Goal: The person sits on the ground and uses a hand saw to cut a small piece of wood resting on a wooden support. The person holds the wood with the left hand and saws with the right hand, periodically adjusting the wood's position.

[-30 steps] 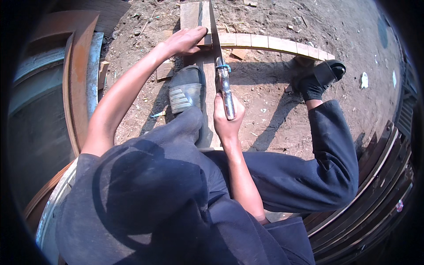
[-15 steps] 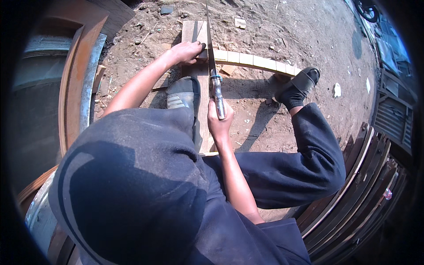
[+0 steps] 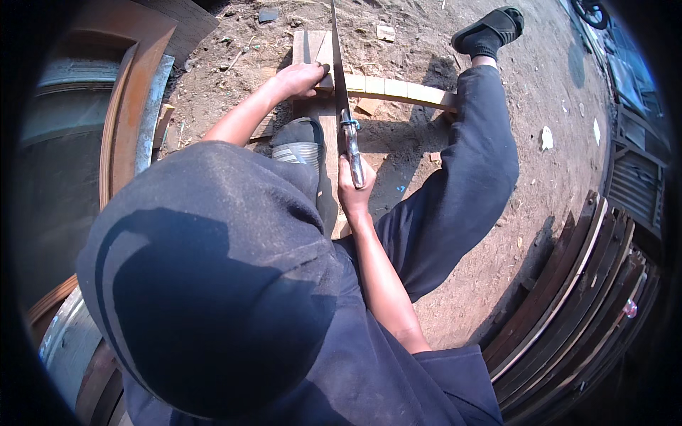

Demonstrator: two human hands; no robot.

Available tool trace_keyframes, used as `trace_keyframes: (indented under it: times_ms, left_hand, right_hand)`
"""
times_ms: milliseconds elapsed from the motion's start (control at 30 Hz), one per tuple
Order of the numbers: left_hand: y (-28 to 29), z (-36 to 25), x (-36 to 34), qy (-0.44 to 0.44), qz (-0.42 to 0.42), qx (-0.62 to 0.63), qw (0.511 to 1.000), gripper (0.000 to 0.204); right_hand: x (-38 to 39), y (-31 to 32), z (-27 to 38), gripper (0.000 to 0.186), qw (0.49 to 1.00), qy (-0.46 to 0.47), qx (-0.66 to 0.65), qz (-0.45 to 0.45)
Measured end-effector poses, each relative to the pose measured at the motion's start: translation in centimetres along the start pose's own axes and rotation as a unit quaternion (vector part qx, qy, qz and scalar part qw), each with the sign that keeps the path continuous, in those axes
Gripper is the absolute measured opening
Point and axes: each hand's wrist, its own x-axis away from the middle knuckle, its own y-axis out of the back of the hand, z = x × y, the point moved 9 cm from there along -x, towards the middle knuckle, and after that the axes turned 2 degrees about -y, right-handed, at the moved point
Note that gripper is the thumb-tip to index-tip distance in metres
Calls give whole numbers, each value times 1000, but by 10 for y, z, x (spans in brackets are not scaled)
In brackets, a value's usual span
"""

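My right hand point(image 3: 357, 179) grips the handle of a handsaw point(image 3: 351, 142), whose dark blade point(image 3: 339, 64) points away from me across a pale, curved wooden strip point(image 3: 391, 91) with lines across it. Just left of the blade, my left hand point(image 3: 302, 79) has its fingers curled over the strip's left end. Beneath the strip lies a wooden plank point(image 3: 327, 184), pointing away from me. My left foot in a dark grey slide sandal point(image 3: 293, 153) rests on or beside that plank.
Door or window frames point(image 3: 145, 78) lie at the left. Stacked dark boards point(image 3: 561, 284) are at lower right, and corrugated panels point(image 3: 632, 177) behind them. Dirt ground point(image 3: 547, 92) holds scattered offcuts and scraps. My right foot point(image 3: 488, 32) is stretched out past the strip's right end.
My right leg has straightened, its foot moving from the strip's right end up toward the top of the view. Both hands stay on saw and wood, with only slight shifts.
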Motion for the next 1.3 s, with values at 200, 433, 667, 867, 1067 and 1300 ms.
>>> trace_keyframes:
  times_ms: [200,433,667,867,1067,1300]
  left_hand:
    - [-1,9,-2,47,4,14,999,40]
    - [1,3,13,29,-71,12,997,48]
    - [-2,12,23,16,-151,-20,988,52]
    - [3,5,8,77,-30,20,996,47]
    - [8,0,14,45,-91,16,995,45]
    - [5,2,12,57,-72,22,996,48]
  right_hand:
    - [-14,3,24,14,999,-39,5,15]
    - [-9,-2,33,16,999,-36,16,17]
    - [-16,14,41,16,1000,7,14,-1]
    - [-14,16,25,13,999,-27,-7,25]
    - [-3,6,31,15,999,-19,29,23]
    - [10,24,20,15,997,-60,31,41]
